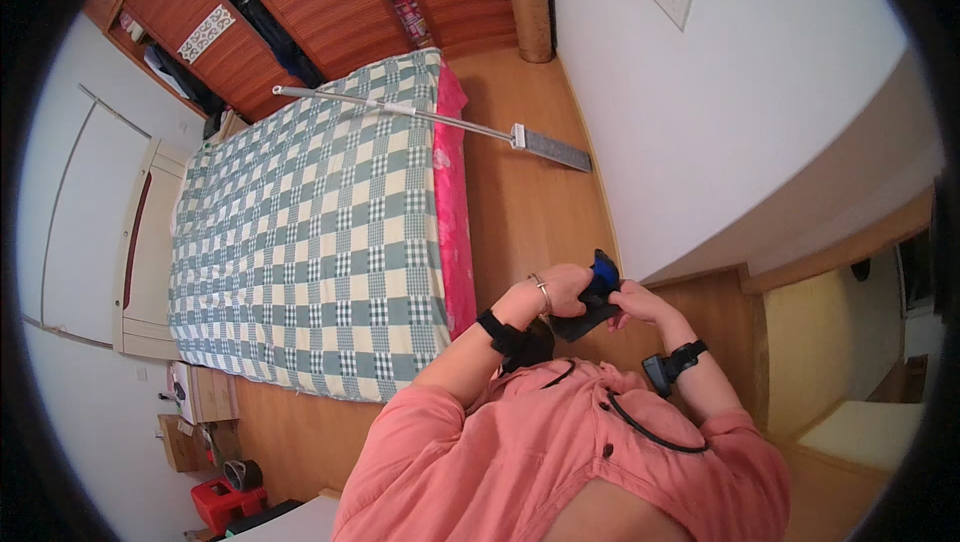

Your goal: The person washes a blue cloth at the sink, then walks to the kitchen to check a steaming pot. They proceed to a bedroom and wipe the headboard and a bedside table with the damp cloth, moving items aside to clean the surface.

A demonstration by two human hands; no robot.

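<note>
My left hand (568,290), with a metal bracelet at the wrist, grips one side of a black and blue piece of thin material (600,279); I cannot tell whether it is a bag or a cloth. On its other side, my right hand (639,303) pinches the edge. Part of the dark material hangs below and between the hands, in front of my chest. Both forearms wear black straps with devices. Beyond the hands, a flat mop (450,120) lies with its handle across the checked bed cover (315,227) and its grey pad (556,150) over the wooden floor near the wall.
The bed with its pink skirt (452,227) stands to the left. A white wall (675,129) rises at the right, ending at a corner by a doorway. Wardrobes (315,1) line the far side. A nightstand (214,392) and a red container (225,503) stand lower left.
</note>
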